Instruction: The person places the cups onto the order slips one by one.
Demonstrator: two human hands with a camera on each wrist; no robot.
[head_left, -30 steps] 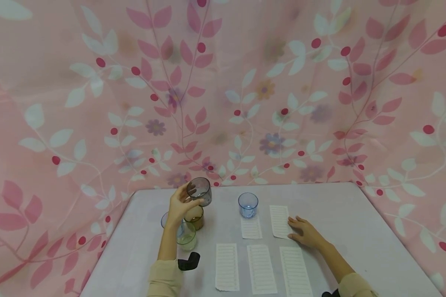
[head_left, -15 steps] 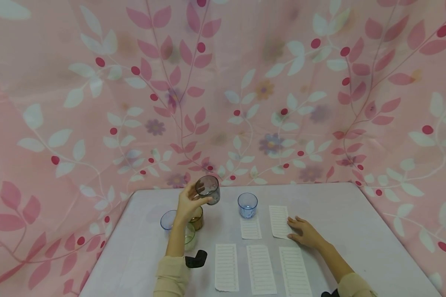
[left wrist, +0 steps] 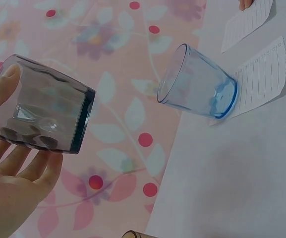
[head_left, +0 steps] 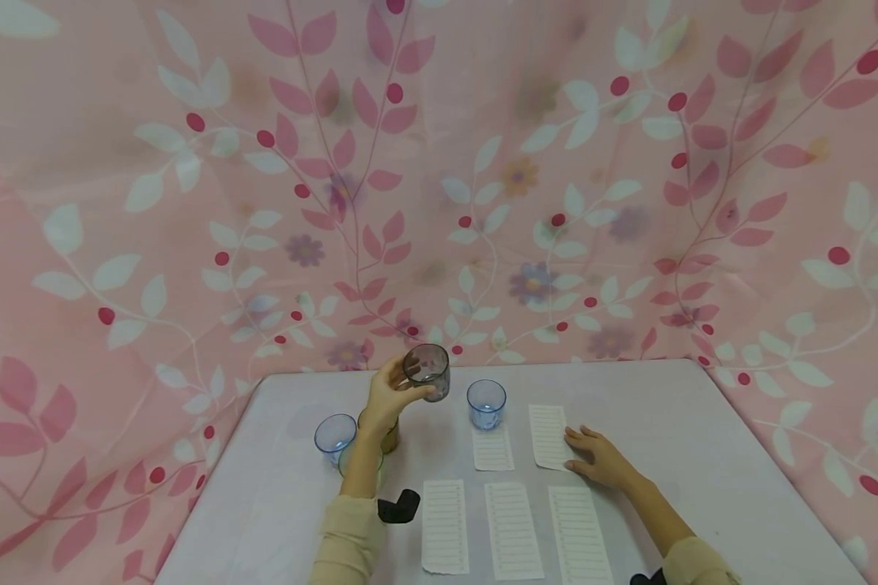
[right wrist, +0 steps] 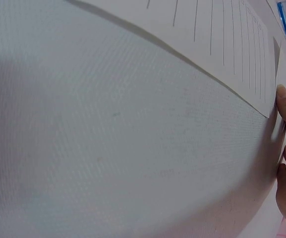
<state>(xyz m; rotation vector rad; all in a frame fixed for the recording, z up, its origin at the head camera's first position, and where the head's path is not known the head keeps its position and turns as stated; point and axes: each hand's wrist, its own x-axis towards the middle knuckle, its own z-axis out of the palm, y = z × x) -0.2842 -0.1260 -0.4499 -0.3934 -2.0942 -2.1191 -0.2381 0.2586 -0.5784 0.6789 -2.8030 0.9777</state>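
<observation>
My left hand [head_left: 389, 396] grips a grey tinted glass [head_left: 428, 374] above the table, fingers on one side and thumb on the other, as the left wrist view [left wrist: 43, 106] also shows. To the right of it stands a blue glass [head_left: 486, 405] on the far end of a lined paper sheet [head_left: 493, 457]. My right hand [head_left: 601, 459] rests on the table, fingertips at the right edge of another lined sheet [head_left: 549, 437]. Under my left forearm, partly hidden, are an amber glass [head_left: 391, 439] and a green glass [head_left: 349, 470]. Beside them is another blue glass [head_left: 334, 439].
Three more lined sheets lie in a front row: a left sheet [head_left: 445, 526], a middle sheet [head_left: 514, 532] and a right sheet [head_left: 581, 536]. The white table [head_left: 710, 463] meets a pink floral curtain [head_left: 439, 203] at its back edge.
My left hand has carried the grey glass rightward, from over the amber glass toward the standing blue glass. My right hand stays in place.
</observation>
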